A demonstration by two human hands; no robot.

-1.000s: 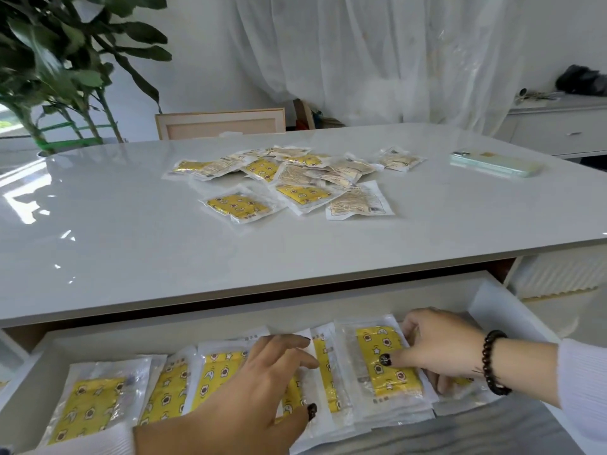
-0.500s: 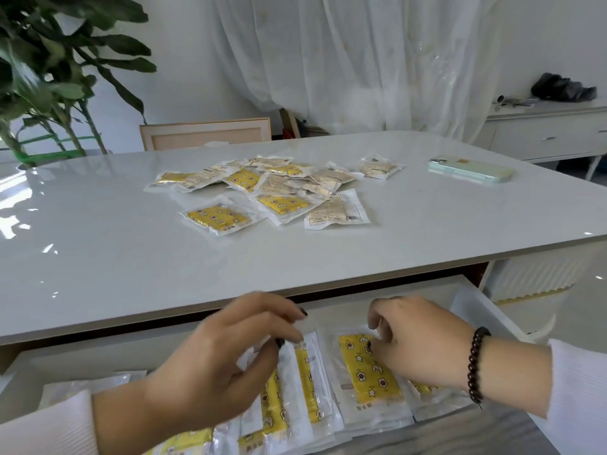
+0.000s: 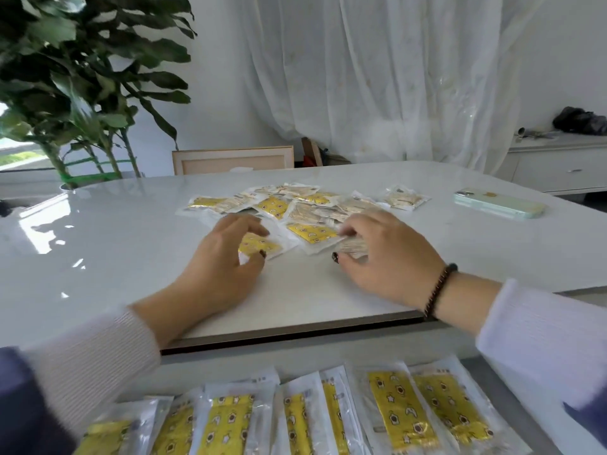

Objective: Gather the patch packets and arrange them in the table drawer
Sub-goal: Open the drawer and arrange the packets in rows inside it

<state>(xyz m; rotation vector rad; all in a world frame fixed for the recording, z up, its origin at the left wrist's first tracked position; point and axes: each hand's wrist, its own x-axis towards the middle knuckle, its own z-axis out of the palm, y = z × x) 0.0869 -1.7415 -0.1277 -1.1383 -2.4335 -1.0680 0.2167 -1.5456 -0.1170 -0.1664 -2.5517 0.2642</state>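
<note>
Several patch packets (image 3: 312, 205), clear wrappers with yellow or beige pads, lie in a loose pile in the middle of the white table (image 3: 115, 257). My left hand (image 3: 223, 264) arches over the nearest yellow packet (image 3: 259, 245), with the thumb at its near edge and the fingers curled over it. My right hand (image 3: 387, 261), with a bead bracelet on the wrist, pinches a beige-faced packet (image 3: 353, 249) at the pile's near right edge. Below the table edge the open drawer (image 3: 312, 359) holds a row of yellow packets (image 3: 400, 412) laid side by side, overlapping.
A pale green phone (image 3: 499, 205) lies on the table at the right. A chair back (image 3: 233, 160) stands beyond the far edge, a large leafy plant (image 3: 82, 93) at the far left, and a white sideboard (image 3: 558, 165) at the right under the curtain.
Both hands have left the drawer and come up over the table to the pile. Each now closes on a packet at its near edge.
</note>
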